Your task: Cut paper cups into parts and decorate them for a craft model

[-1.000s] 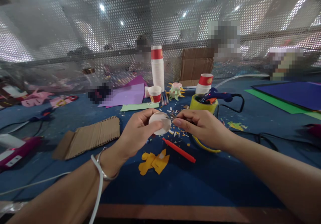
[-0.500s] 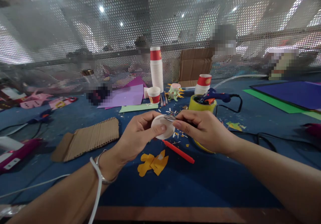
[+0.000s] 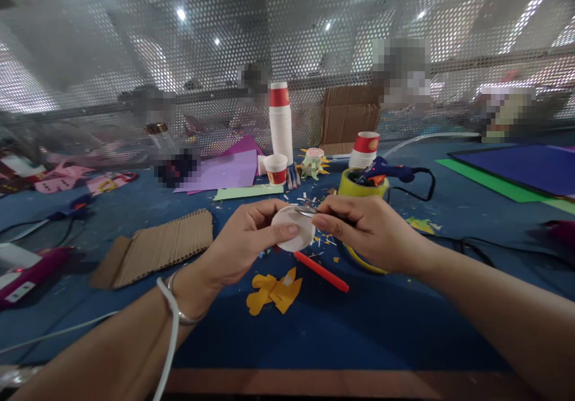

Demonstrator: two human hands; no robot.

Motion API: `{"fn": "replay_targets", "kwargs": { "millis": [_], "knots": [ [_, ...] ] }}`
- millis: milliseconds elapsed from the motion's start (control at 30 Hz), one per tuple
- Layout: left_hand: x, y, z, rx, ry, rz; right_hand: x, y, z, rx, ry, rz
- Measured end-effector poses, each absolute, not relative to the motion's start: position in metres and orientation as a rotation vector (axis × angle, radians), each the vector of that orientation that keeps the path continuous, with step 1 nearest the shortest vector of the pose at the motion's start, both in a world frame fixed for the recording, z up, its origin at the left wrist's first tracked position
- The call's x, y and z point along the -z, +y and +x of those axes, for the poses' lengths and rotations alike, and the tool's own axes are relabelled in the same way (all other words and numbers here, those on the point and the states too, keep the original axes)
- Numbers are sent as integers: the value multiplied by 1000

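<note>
My left hand (image 3: pixel 249 239) pinches a white paper cup (image 3: pixel 291 239), its round flat end turned toward me and my thumb pressed on it. A little red shows below its edge. My right hand (image 3: pixel 366 230) is closed round a pair of scissors (image 3: pixel 306 210); the metal blades lie across the upper edge of the white round, and the handles are hidden in the fingers. Beneath the hands lies a red marker (image 3: pixel 322 272). Nearer to me are yellow-orange paper cutouts (image 3: pixel 274 291).
Corrugated cardboard (image 3: pixel 166 246) lies left. Behind my right hand, a yellow tape roll (image 3: pixel 362 189) holds a blue glue gun (image 3: pixel 390 172) with a black cord. Farther back stand a tall cup stack (image 3: pixel 281 128), a paper cup (image 3: pixel 275 173) and more stacked cups (image 3: pixel 365 149). Purple paper (image 3: pixel 229 170) lies back left.
Both hands have shifted very slightly, the cup moving a little to the right. The scissors stay against its upper edge, and both grips are unchanged.
</note>
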State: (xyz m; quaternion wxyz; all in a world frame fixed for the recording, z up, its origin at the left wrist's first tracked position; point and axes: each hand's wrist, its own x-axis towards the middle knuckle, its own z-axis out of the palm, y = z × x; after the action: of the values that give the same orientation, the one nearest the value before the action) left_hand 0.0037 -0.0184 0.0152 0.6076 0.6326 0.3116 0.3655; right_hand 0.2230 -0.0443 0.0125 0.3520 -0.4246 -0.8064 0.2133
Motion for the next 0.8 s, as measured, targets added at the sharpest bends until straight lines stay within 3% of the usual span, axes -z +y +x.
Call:
{"fn": "replay_targets", "kwargs": {
  "millis": [800],
  "knots": [
    [-17, -20, 8, -820, 837, 1327, -14, -38, 228, -536, -2202, -1114]
  ]
}}
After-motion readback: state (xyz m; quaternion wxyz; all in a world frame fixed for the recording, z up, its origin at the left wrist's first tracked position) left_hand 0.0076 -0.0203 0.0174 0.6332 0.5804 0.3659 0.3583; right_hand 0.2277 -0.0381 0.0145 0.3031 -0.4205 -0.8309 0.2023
